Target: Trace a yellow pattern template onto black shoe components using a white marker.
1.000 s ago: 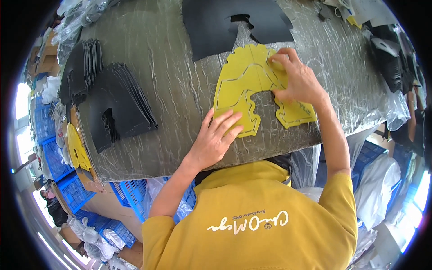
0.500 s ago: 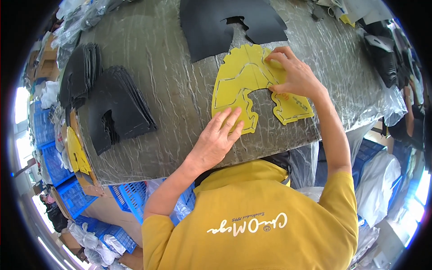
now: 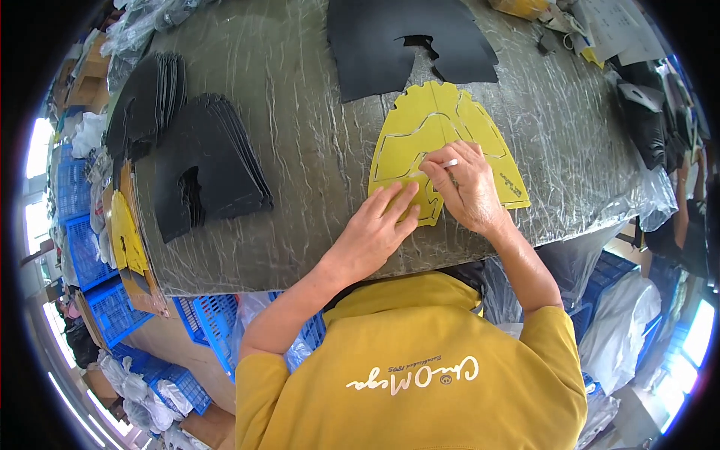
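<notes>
Yellow template point(image 3: 409, 124): right of frame centre, flat on table point(image 3: 307, 180). Right hand point(image 3: 471, 189): pinching white pen-like tool point(image 3: 450, 163) over template. Left hand point(image 3: 375, 232): grip released, fingers spread on template's lower-left part. 2 black stacks point(image 3: 214, 150): upper left.

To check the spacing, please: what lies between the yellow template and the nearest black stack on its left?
In the head view, only the wrinkled table covering lies between the black stack and the yellow template.
</notes>
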Demonstrator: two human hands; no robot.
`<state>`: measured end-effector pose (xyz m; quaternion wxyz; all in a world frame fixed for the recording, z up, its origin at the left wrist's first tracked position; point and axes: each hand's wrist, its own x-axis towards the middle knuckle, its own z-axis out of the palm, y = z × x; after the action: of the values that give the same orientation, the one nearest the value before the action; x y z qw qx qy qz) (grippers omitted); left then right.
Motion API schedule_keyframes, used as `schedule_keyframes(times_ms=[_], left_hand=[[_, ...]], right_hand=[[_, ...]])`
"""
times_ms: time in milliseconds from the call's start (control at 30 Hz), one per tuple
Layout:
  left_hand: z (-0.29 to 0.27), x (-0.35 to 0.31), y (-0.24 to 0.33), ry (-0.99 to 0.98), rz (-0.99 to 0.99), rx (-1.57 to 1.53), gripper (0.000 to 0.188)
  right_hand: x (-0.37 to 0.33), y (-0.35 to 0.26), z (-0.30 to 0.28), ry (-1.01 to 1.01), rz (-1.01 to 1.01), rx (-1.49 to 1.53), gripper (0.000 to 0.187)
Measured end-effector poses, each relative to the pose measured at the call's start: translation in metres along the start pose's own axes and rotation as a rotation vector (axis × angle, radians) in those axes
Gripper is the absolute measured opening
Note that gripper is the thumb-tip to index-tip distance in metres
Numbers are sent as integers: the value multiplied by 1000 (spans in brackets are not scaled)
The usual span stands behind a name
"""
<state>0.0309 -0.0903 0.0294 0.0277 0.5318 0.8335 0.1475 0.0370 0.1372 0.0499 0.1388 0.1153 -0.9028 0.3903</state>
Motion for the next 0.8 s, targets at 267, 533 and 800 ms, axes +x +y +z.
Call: schedule_keyframes(times_ms=[267, 533, 800], left_hand=[[-1, 2, 0, 43, -5, -24, 40], [-5, 4, 2, 16, -15, -32, 40], [-8, 4, 2, -6, -22, -45, 41]], right_hand=[[-2, -3, 11, 60, -76, -48, 7], [-2, 2, 2, 40, -34, -165, 1], [2, 12, 0, 118, 12, -166, 5]])
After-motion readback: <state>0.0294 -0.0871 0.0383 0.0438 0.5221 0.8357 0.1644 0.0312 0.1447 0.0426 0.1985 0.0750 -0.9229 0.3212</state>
